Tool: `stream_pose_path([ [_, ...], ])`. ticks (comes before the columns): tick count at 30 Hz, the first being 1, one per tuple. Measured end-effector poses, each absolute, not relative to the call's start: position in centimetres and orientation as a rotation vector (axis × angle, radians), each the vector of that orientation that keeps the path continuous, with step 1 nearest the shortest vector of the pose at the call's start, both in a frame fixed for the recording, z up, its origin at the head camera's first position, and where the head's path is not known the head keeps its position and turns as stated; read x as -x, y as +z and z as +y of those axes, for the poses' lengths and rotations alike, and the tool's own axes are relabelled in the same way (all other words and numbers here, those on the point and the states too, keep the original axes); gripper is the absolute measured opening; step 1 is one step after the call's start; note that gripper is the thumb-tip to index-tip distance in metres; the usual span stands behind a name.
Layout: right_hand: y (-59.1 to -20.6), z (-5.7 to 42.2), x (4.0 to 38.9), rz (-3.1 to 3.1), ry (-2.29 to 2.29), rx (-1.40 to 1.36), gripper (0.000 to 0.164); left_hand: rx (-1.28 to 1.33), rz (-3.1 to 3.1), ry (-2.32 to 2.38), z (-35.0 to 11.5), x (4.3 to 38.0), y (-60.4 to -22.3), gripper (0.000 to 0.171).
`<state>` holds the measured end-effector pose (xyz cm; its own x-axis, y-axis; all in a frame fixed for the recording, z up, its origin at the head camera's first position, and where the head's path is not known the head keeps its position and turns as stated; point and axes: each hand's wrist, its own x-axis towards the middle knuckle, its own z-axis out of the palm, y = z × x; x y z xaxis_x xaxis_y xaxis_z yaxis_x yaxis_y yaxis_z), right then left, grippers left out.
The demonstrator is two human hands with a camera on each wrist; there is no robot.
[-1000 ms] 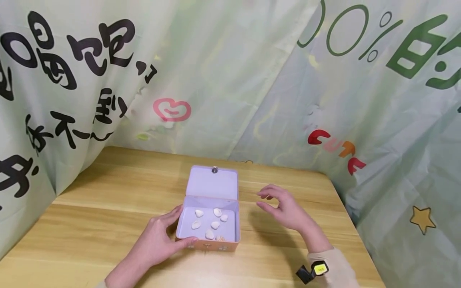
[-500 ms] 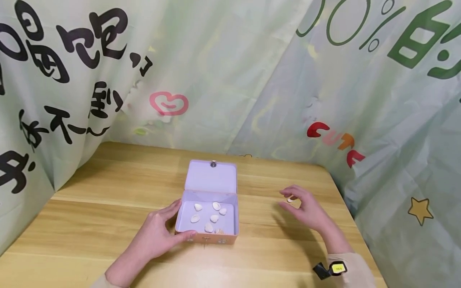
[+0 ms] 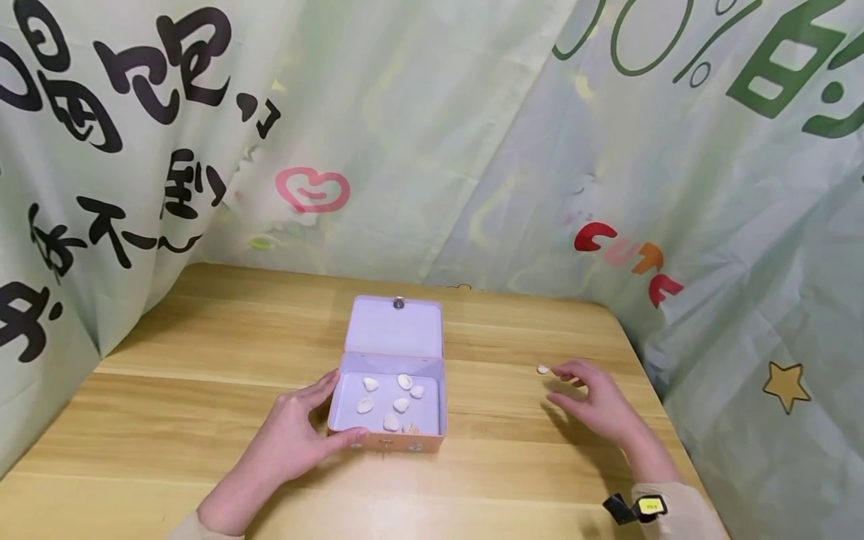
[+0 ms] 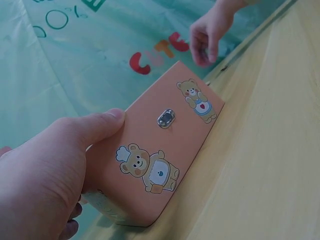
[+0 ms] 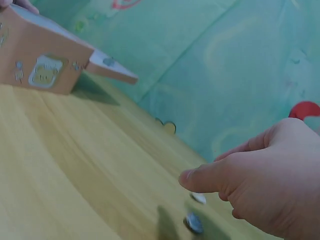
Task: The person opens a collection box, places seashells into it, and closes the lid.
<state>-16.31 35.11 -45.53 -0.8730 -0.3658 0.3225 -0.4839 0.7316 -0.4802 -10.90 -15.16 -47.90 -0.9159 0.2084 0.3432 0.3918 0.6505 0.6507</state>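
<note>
In the head view, my left hand grips the left front corner of a tin box, its thumb on the front wall. The box's lid is swung back, showing a lilac inside with several white seashells spread over the bottom. The left wrist view shows the box's orange front with bears and a metal clasp. My right hand hovers low over the table at the right, thumb and fingers apart. A white seashell and a darker small object lie beneath it in the right wrist view.
The wooden table has its right edge close by my right forearm. Printed curtains hang behind and on both sides. A black strap with a yellow-screened device sits on my right sleeve.
My right hand has moved right, away from the box, uncovering a white seashell on the table left of its fingertips. My left hand stays on the box. The head view has tilted slightly down.
</note>
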Motion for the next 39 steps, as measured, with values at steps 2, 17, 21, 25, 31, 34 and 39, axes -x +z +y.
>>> stream_pose_path([
  [2,-45.8,35.6,16.1,-2.759,0.825,-0.632,0.03,0.49,-2.63,-1.123,-15.1,10.9,-47.9,0.11],
  [17,-47.5,36.7,15.9,-2.863,0.801,-0.51,0.023,0.497,-2.611,-1.132,-15.3,11.0,-47.8,0.108],
  [21,-47.6,36.5,16.0,-2.875,0.818,-0.529,0.018,0.508,-2.603,-1.139,-15.3,11.1,-47.8,0.108],
  [25,-47.8,36.5,16.0,-2.888,0.841,-0.53,0.013,0.515,-2.611,-1.136,-15.3,11.1,-47.8,0.108],
  [31,-47.9,36.4,15.9,-2.869,0.831,-0.559,0.011,0.5,-2.627,-1.136,-15.4,11.1,-47.8,0.109],
  [34,-47.8,36.2,15.8,-2.869,0.827,-0.555,0.012,0.497,-2.634,-1.133,-15.3,11.0,-47.8,0.11],
  [39,-47.2,35.8,15.8,-2.872,0.849,-0.536,0.015,0.491,-2.645,-1.131,-15.4,11.0,-47.8,0.11],
])
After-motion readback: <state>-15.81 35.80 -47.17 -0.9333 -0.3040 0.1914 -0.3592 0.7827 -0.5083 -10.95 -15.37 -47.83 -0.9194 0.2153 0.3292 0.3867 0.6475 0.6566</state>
